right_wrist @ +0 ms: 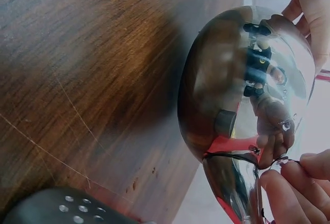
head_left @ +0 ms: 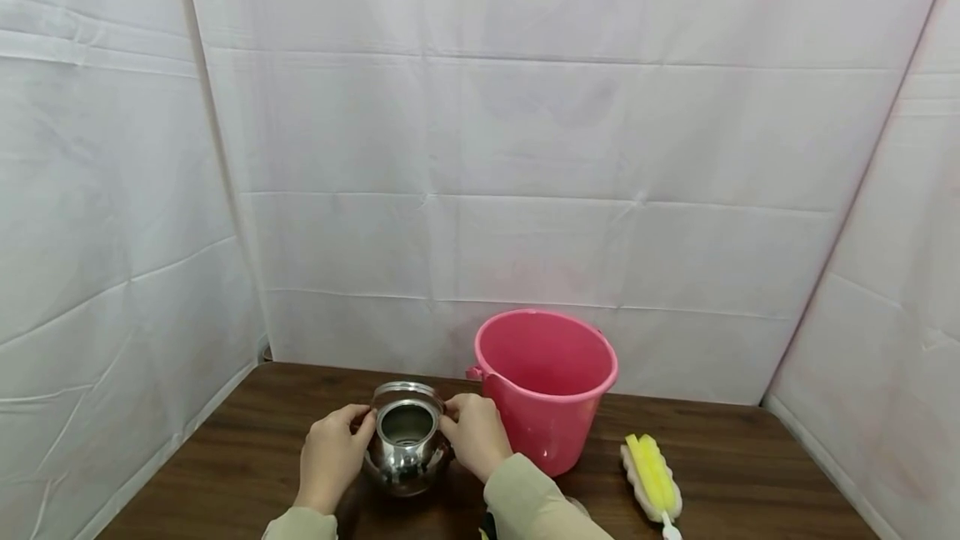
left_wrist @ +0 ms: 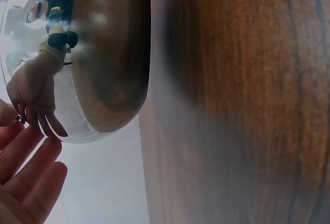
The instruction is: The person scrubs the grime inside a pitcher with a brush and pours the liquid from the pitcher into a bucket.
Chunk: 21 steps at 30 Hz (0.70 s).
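Observation:
A shiny round metal kettle (head_left: pixel 406 467) stands on the wooden table, its top uncovered and its mouth facing up. Behind the mouth rises a curved metal band, apparently its handle (head_left: pixel 408 387). At the left side of the kettle, my left hand (head_left: pixel 330 452) pinches near one handle end by a small lug; the grip is partly hidden. My right hand (head_left: pixel 480 433) pinches thin wire at the opposite side, just above the spout (right_wrist: pixel 229 190) in the right wrist view. Both hands and the camera wearer are mirrored in the kettle's polished wall.
Right behind my right hand stands a pink bucket (head_left: pixel 543 423). A yellow-and-white sponge brush (head_left: pixel 651 477) lies farther right. A black piece with pale round dots (right_wrist: pixel 72 208) lies near the kettle, mostly cut off. White cloth walls (head_left: pixel 525 148) enclose the table (head_left: pixel 240 448).

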Motion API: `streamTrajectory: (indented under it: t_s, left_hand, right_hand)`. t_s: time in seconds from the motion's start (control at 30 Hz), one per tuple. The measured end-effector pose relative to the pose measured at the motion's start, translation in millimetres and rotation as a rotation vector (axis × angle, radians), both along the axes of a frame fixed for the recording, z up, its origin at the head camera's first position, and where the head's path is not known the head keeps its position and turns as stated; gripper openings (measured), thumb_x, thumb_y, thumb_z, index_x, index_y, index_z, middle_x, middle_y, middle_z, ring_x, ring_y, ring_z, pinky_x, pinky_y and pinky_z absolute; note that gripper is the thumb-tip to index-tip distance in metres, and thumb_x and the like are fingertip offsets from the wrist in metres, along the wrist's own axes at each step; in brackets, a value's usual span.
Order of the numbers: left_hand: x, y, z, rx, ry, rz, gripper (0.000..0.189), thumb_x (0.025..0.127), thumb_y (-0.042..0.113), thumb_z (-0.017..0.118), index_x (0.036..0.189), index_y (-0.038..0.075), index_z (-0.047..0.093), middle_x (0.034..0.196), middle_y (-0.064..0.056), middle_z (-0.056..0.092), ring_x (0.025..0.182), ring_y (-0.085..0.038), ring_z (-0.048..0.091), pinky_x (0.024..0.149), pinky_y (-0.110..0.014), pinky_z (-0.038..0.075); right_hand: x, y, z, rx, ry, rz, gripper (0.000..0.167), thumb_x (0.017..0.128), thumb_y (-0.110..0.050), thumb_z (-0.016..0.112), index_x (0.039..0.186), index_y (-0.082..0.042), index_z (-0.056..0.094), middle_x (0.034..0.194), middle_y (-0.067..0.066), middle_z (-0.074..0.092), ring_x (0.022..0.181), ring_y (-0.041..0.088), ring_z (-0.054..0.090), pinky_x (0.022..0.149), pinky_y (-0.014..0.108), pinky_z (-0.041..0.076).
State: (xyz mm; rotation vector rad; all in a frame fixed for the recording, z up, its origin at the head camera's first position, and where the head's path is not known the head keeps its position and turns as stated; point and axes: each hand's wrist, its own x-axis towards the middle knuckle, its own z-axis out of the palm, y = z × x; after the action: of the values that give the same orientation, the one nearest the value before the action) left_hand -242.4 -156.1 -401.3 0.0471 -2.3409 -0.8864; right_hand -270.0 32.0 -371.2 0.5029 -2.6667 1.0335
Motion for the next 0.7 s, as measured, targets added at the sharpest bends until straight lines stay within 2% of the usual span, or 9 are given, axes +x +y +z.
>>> streamTrajectory:
  t_s: [0.3,0.57,0.7]
  left_hand:
    - [2.7,0.0,-7.0,-0.002,0.003,0.003,0.011,0.086,0.013,0.065,0.091,0.006,0.073,0.080,-0.005,0.073,0.069,-0.019,0.067,0.058,-0.036,0.051]
    - [-0.2,2.5,-14.9,0.030,-0.048,0.001,0.016,0.087,0.014,0.062,0.096,0.004,0.072,0.083,-0.006,0.072,0.072,-0.019,0.068,0.061,-0.036,0.053]
    - [-2.7,3.0,-19.0,0.027,-0.021,0.005,0.016,0.086,0.012,0.063,0.095,0.002,0.072,0.082,-0.007,0.073,0.071,-0.019,0.068,0.061,-0.037,0.053]
  right_hand:
    - [-0.9,-2.7,-8.0,-0.021,0.003,0.007,0.013,0.082,-0.007,0.067,0.093,-0.003,0.074,0.077,0.003,0.073,0.063,0.004,0.059,0.056,0.021,0.048]
    - [-2.0,-2.8,-14.8,-0.022,0.007,-0.009,0.014,0.082,-0.008,0.069,0.094,-0.003,0.074,0.083,0.006,0.074,0.071,0.008,0.065,0.061,0.024,0.051]
    - [-2.2,-3.0,-17.4,-0.044,0.008,-0.010,0.015,0.081,-0.007,0.069,0.095,-0.003,0.074,0.081,0.004,0.074,0.069,0.006,0.064,0.060,0.022,0.050]
